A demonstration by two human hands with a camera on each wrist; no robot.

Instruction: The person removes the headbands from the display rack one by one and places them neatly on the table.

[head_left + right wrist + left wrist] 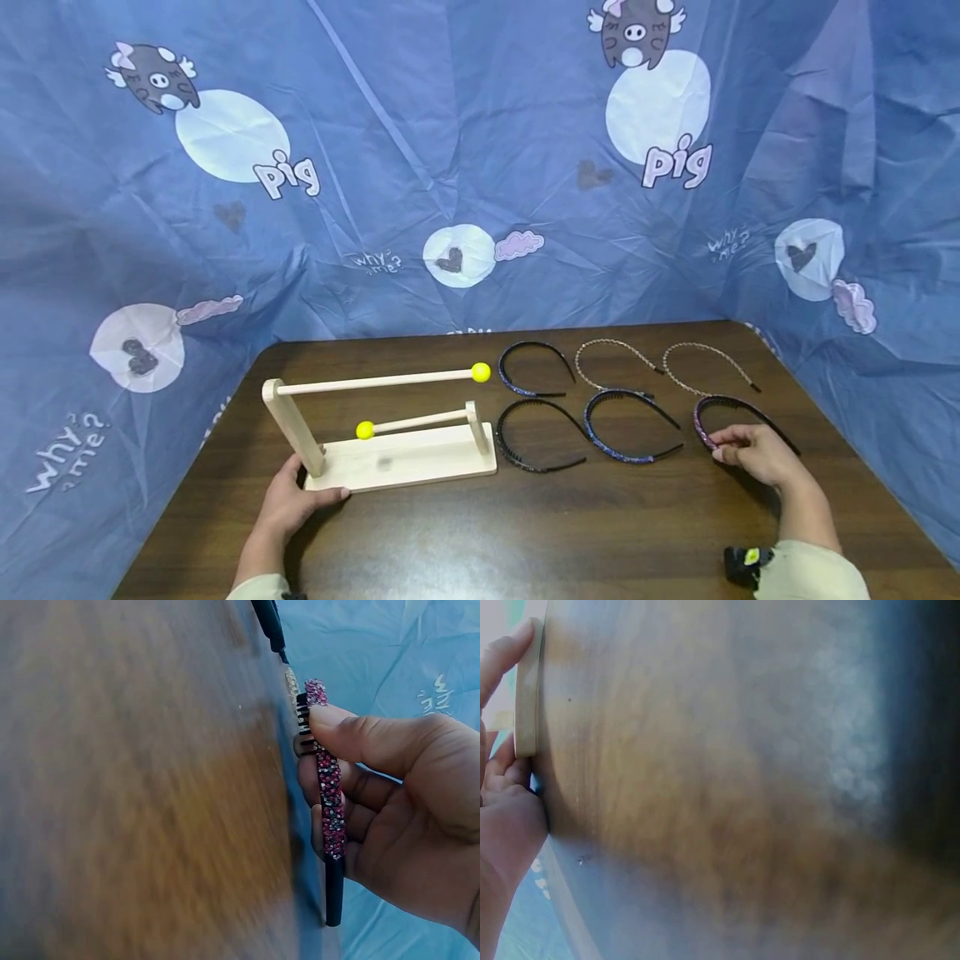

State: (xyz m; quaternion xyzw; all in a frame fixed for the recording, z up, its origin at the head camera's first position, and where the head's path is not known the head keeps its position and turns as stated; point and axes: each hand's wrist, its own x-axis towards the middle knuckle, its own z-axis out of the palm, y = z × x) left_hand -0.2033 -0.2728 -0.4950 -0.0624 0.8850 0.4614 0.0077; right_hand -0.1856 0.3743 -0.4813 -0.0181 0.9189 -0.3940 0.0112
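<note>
My left hand (288,504) grips the left end of a pale wooden stand (412,458), thumb along the base's front edge. The stand has two horizontal rods, a longer high one and a shorter low one, each tipped with a yellow ball (481,372). Seen from the left wrist, thumb and fingers lie on either side of the base edge (527,697). At the right, my right hand (761,454) pinches a toothed black headband (331,802) covered in pink and silver glitter stones. Its held end is raised off the table in the right wrist view.
Several more headbands lie between stand and right hand: a black one (525,465), a blue glittery one (637,459), another blue one (517,389) and two thin beaded ones. Behind the brown table (480,542) hangs a blue printed cloth (375,208).
</note>
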